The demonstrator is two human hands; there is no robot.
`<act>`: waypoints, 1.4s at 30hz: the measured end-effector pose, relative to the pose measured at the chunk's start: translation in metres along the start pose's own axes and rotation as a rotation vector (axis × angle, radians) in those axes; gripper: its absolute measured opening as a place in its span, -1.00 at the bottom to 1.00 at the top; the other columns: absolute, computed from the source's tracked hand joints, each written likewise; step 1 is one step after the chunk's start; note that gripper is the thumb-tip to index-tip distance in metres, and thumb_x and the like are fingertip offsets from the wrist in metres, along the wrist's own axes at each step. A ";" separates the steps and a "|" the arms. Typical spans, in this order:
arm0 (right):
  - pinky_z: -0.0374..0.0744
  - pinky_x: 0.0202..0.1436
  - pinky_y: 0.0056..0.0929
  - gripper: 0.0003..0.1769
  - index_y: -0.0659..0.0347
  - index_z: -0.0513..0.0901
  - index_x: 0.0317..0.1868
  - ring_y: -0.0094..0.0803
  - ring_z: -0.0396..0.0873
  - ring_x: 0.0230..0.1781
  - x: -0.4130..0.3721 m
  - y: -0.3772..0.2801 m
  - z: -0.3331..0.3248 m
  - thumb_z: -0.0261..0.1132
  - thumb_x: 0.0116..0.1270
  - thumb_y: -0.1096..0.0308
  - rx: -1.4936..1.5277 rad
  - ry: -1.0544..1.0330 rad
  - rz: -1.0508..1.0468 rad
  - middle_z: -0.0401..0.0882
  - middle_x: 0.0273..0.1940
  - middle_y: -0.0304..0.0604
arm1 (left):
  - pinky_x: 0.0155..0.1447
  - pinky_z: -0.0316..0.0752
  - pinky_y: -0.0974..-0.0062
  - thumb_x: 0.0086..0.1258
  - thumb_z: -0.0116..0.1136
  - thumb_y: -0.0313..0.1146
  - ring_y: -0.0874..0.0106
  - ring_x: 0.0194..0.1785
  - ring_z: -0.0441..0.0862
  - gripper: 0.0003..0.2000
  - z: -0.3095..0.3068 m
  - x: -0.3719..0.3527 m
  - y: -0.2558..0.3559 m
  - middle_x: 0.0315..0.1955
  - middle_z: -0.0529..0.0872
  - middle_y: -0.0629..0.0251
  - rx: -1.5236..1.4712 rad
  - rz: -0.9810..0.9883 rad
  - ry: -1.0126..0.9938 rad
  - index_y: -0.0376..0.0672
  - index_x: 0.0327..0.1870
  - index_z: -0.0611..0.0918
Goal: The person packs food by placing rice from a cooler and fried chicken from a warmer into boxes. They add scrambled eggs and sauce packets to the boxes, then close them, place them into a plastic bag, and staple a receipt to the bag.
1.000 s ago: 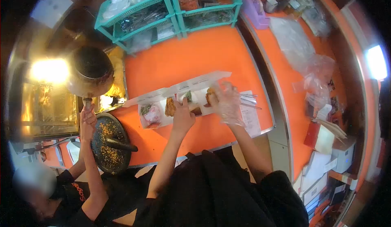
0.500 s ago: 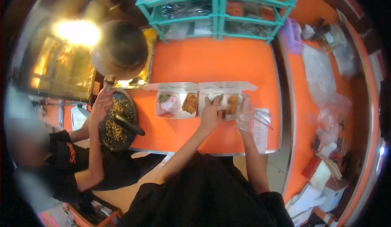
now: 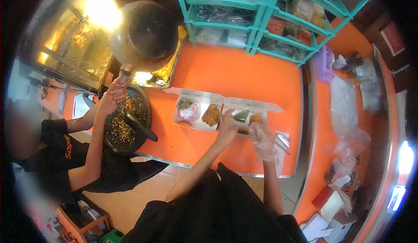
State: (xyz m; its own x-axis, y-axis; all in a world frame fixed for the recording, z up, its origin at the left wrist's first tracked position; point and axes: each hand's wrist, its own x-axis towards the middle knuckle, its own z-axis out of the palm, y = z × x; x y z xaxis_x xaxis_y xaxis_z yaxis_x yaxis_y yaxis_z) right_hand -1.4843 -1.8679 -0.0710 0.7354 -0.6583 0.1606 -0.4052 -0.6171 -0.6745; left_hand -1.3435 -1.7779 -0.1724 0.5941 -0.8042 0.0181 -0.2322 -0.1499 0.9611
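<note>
Rested open on near rim of food box (image 3: 242, 115): left hand (image 3: 226, 129) | gloved right hand (image 3: 262, 135) curled by fried piece (image 3: 256, 118) — pinch could not be told | box mid-counter (image 3: 235, 73), lid up | risk: likely tipped, food spilled, if rim pressed hard

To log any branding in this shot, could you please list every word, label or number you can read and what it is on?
"Sap": orange letters on the co-worker's black shirt; the letters after these are unclear.
Paper slip under the tongs: print too small to read.
Packets in the teal rack: labels blurred.
</note>
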 end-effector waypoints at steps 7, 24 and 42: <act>0.58 -0.17 -0.20 -0.87 0.10 0.69 -0.17 -0.19 0.65 -0.18 -0.004 0.026 -0.009 0.25 0.34 0.33 0.105 0.028 -0.165 0.68 -0.14 -0.08 | 0.24 0.37 0.26 0.34 0.08 -0.32 0.08 0.14 0.39 -0.54 0.015 0.018 -0.007 0.02 0.39 0.00 0.080 -0.002 0.096 -0.13 0.28 0.49; 0.58 -0.03 -0.17 -0.37 0.10 0.61 0.05 -0.16 0.57 0.00 0.033 0.061 0.025 0.56 -0.13 0.22 -0.766 -0.319 -0.161 0.53 -0.02 0.00 | 0.32 0.37 0.12 -0.01 0.25 -0.51 0.02 0.25 0.38 -0.32 0.022 0.013 -0.019 0.10 0.36 0.01 0.257 0.088 0.107 0.01 0.29 0.48; 0.59 0.00 -0.15 -0.61 0.15 0.65 -0.04 -0.07 0.60 -0.06 -0.026 0.027 -0.032 0.45 0.09 0.31 -0.100 0.157 0.033 0.62 -0.10 -0.09 | 0.19 0.38 0.11 0.32 0.05 -0.26 0.08 0.06 0.42 -0.46 0.008 0.011 0.004 0.06 0.41 0.10 0.343 0.234 -0.231 -0.06 0.38 0.48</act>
State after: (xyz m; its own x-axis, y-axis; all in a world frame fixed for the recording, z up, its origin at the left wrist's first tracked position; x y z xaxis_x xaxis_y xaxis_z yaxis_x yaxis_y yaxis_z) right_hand -1.5312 -1.8811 -0.0705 0.6303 -0.7333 0.2549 -0.4854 -0.6285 -0.6078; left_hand -1.3441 -1.7920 -0.1708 0.3179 -0.9400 0.1242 -0.6035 -0.0995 0.7911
